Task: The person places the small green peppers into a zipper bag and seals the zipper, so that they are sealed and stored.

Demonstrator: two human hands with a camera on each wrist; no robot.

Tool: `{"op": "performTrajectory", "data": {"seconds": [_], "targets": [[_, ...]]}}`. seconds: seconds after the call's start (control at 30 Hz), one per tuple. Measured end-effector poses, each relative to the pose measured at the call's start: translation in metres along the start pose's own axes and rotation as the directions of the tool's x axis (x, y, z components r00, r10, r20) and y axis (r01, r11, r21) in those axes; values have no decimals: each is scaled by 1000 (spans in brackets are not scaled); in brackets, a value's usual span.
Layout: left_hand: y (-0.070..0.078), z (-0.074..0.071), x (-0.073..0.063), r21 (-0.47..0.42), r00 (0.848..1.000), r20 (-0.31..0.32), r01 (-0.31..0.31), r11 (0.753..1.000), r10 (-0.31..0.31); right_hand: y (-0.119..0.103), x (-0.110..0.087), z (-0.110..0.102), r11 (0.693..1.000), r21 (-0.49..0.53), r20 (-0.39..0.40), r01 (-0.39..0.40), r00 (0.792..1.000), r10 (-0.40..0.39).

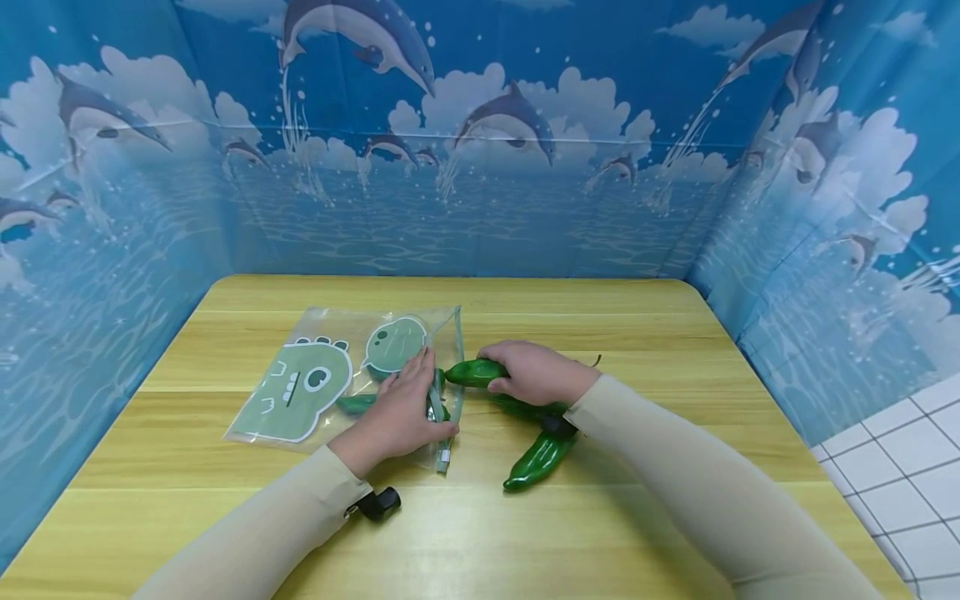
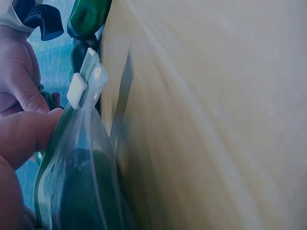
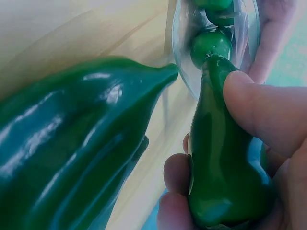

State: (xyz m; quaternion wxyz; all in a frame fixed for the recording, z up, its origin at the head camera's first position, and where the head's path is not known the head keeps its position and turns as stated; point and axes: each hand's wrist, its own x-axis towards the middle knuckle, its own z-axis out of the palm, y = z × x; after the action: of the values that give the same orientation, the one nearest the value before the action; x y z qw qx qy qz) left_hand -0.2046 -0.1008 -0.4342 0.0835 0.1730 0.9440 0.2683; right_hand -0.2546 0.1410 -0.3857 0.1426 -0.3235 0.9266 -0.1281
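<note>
Left hand spread on zip bag; right hand grips green pepper. Likely light, firm, slick: hold fat end.

Yellowish wood-grain worktop with rounded far corners, blue printed backdrop along its back and both sides, large leaping dolphin at top, smaller dolphins below, puffy white clouds, rippled water, white square tiles with dark joints at lower right.

High, downward head view; bag in both close wrist views
</note>
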Motion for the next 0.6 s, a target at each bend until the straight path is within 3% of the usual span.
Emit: {"op": "performTrajectory", "data": {"seconds": [0.6], "targets": [[-2, 2, 0, 3, 1000, 5, -3, 1000, 3, -8, 10, 8, 999, -34, -2, -13, 1000, 13]]}}
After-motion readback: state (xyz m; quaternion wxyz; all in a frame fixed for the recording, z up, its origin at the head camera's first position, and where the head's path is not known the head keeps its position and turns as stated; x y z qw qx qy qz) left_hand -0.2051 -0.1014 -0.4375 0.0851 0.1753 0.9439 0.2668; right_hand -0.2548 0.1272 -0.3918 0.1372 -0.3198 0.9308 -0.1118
